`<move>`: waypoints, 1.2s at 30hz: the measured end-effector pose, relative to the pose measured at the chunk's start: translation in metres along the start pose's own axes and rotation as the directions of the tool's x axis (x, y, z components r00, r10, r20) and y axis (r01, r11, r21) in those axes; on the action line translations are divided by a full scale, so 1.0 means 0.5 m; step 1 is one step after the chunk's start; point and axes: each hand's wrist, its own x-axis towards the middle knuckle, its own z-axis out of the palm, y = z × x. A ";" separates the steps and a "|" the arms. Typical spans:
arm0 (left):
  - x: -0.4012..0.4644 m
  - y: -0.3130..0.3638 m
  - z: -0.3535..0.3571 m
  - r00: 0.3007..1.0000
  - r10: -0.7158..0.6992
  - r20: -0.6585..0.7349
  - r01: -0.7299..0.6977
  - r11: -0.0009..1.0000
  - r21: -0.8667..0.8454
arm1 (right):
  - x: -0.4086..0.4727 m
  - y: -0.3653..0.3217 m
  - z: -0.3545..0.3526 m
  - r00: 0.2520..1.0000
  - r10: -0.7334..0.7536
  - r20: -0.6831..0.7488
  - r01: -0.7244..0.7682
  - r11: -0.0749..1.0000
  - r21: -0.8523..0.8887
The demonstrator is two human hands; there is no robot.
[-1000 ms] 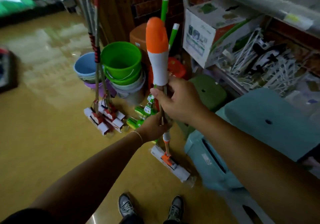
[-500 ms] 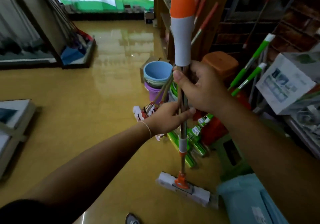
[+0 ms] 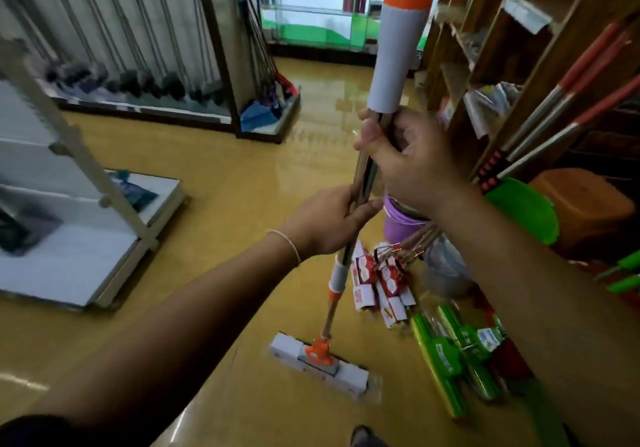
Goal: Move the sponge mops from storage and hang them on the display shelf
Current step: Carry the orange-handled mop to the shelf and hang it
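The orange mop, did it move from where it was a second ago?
Yes. The mop, held in both hands, has been carried left, away from the green mops lying on the floor, and its head now sits left of them.

Head view looks forward and down; hands close below.

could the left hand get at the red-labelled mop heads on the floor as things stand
Probably not right away. The left hand is curled round the metal pole of the orange sponge mop, as is the right hand. The red-labelled mop heads lie below with nothing covering them, so a freed hand could likely get to them.
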 end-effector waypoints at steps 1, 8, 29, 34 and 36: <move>0.011 -0.019 -0.020 0.999 -0.026 -0.025 0.026 0.999 0.019 | 0.025 -0.002 0.020 1.000 -0.009 0.009 0.009 1.000 0.013; 0.111 -0.154 -0.139 0.967 -0.201 -0.155 0.214 0.974 0.072 | 0.206 0.011 0.162 0.986 -0.105 0.129 0.090 0.989 0.121; 0.647 -0.521 -0.398 0.891 -0.416 -0.182 0.364 0.894 -0.260 | 0.875 0.244 0.459 0.916 -0.187 0.355 0.110 0.968 0.226; 0.743 -0.645 -0.456 0.897 -0.381 -0.225 0.333 0.916 -0.222 | 1.002 0.274 0.563 0.918 -0.195 0.344 0.124 0.968 0.216; 0.786 -0.705 -0.481 0.906 -0.358 -0.225 0.314 0.926 -0.208 | 1.054 0.287 0.607 0.925 -0.199 0.325 0.134 0.968 0.212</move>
